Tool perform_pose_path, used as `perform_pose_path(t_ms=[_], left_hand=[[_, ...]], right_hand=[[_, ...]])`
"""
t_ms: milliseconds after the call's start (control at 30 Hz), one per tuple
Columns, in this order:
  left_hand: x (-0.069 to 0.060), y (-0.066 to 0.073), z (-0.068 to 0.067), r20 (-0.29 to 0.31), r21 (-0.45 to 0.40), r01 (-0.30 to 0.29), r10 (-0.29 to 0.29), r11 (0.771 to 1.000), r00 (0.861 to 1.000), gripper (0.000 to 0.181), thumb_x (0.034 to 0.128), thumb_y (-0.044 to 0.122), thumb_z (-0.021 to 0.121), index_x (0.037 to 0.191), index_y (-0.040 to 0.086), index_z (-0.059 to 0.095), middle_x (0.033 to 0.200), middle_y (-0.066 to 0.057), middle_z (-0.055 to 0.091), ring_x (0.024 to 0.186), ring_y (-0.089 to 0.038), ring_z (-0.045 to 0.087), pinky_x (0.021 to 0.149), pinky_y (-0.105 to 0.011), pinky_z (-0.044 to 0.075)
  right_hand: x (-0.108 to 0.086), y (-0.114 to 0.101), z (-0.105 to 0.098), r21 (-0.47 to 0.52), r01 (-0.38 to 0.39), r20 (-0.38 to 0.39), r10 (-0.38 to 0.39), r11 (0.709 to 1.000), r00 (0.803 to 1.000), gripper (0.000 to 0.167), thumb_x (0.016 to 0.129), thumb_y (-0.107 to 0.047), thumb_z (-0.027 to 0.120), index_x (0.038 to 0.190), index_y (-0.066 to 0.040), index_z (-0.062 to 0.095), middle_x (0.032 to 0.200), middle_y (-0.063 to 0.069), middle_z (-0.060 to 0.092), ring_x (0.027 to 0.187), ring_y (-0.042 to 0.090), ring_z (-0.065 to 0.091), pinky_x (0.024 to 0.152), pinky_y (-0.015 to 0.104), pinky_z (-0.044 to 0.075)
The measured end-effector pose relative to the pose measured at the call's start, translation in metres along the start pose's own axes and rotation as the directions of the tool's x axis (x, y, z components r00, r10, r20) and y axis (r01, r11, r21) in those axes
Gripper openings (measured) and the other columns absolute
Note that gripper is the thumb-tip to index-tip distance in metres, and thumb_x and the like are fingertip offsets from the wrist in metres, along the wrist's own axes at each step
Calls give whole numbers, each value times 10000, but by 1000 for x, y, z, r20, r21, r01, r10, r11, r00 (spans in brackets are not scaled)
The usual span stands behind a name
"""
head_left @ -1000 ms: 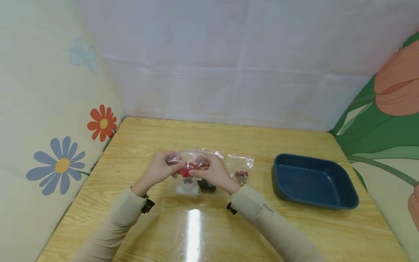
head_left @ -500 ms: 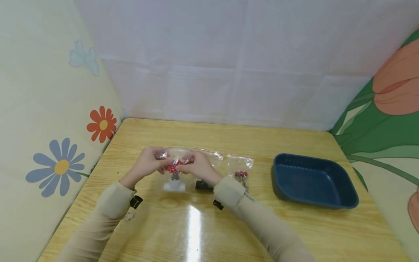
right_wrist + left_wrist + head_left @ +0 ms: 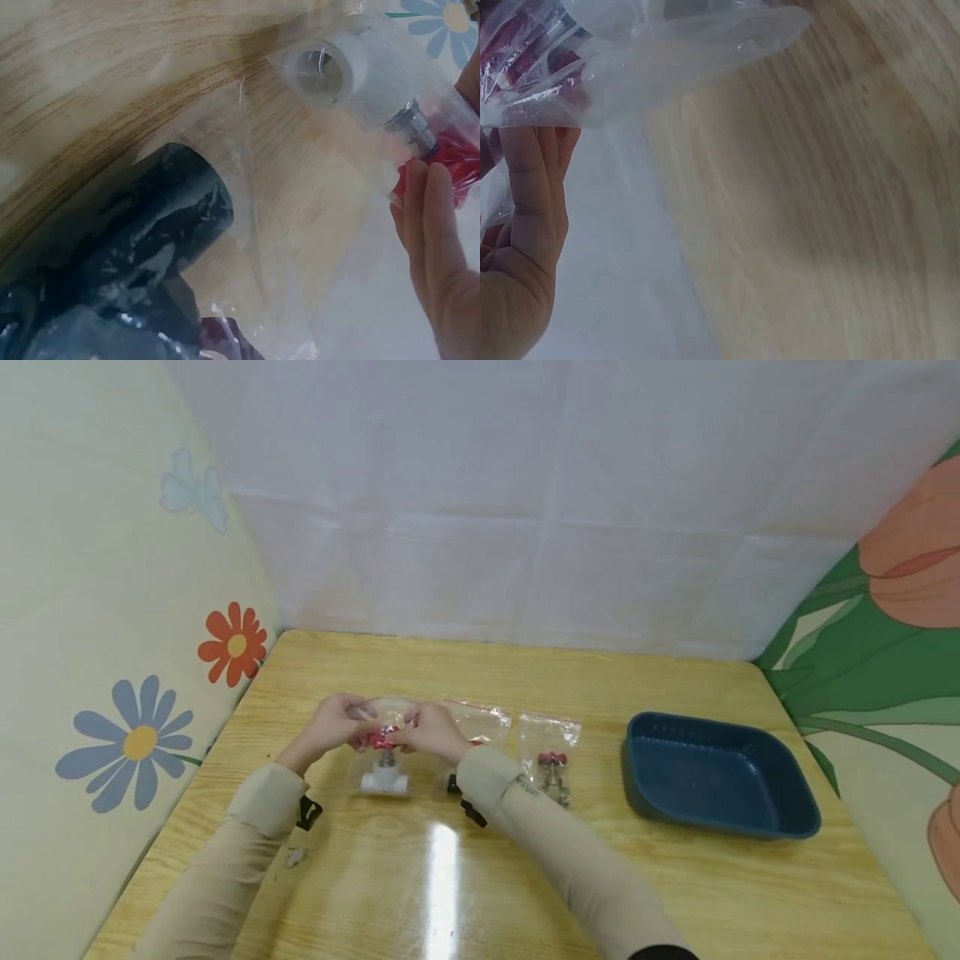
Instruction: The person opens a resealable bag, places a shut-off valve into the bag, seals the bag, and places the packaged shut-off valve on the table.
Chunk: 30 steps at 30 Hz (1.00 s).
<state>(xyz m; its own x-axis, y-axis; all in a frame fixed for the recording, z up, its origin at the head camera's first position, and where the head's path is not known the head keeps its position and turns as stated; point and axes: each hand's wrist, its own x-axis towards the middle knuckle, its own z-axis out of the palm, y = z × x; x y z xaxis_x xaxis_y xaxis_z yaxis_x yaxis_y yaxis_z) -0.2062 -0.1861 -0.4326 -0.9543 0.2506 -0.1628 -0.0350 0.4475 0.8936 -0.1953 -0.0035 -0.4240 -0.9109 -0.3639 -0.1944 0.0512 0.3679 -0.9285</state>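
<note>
A white valve (image 3: pixel 385 782) with a metal stem and red handle (image 3: pixel 381 739) stands upright inside a clear plastic bag (image 3: pixel 690 60), left of the table's middle. From the left, my left hand (image 3: pixel 330 727) pinches the red handle through the plastic. Opposite it, my right hand (image 3: pixel 435 732) grips the other side of that handle. The right wrist view shows the fingers (image 3: pixel 439 214) against the red part, with the white pipe end farther off. Beside it lies a second bagged valve with a dark body (image 3: pixel 150 217), partly covered by my right sleeve in the head view.
A third clear bag (image 3: pixel 551 727) holds a metal valve (image 3: pixel 553 781) with a red handle. Right of it stands a dark blue basin (image 3: pixel 720 777). A small pale scrap or mark (image 3: pixel 296 857) is on the wooden table (image 3: pixel 360 893) near my left sleeve.
Both hands have moved left with the bagged white valve. The white body now shows more fully below the fingers. The other bags and the basin have stayed put.
</note>
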Motion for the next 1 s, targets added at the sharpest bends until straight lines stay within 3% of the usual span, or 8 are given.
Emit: perform_pose_path(t_ms=[167,333,533,733,1000], left_hand=[[7,-16,-8,-4,10,32,-32,999,999,308,784,41,650,1020,-135,560,682,-103,628,496,-167,578,491,-316,526],[13,-27,-13,-11,3,67,-67,998,998,277,796,54,644,987,-130,562,623,-60,597,475,-144,558,471,-287,510],[22,-32,-15,-12,30,66,-66,997,998,258,817,72,627,975,-122,564,628,-44,598,505,-128,565,500,-293,517],[30,-36,-14,0,40,58,-58,998,998,287,850,80,603,1041,-123,536,652,-62,610,530,-129,580,529,-305,530],[29,-36,-7,-55,94,50,-45,994,997,375,846,92,597,1126,-121,466,790,-172,604,543,-131,575,531,-296,528]], right_hand=[[15,0,11,45,-48,29,47,998,998,194,729,-2,713,869,49,589,704,70,584,674,288,645,629,319,547],[26,2,19,51,-82,9,81,995,997,129,733,9,701,776,26,580,638,46,554,630,273,638,634,337,547],[38,6,19,0,-124,-37,123,992,992,270,747,-55,710,562,-64,513,639,47,616,614,255,643,624,314,543],[41,4,18,-39,-179,-79,176,983,981,131,741,-99,721,713,5,647,646,41,621,616,233,650,617,293,540],[44,5,18,-49,-211,-83,206,976,975,215,776,-92,694,925,53,640,704,94,647,605,220,647,630,295,538]])
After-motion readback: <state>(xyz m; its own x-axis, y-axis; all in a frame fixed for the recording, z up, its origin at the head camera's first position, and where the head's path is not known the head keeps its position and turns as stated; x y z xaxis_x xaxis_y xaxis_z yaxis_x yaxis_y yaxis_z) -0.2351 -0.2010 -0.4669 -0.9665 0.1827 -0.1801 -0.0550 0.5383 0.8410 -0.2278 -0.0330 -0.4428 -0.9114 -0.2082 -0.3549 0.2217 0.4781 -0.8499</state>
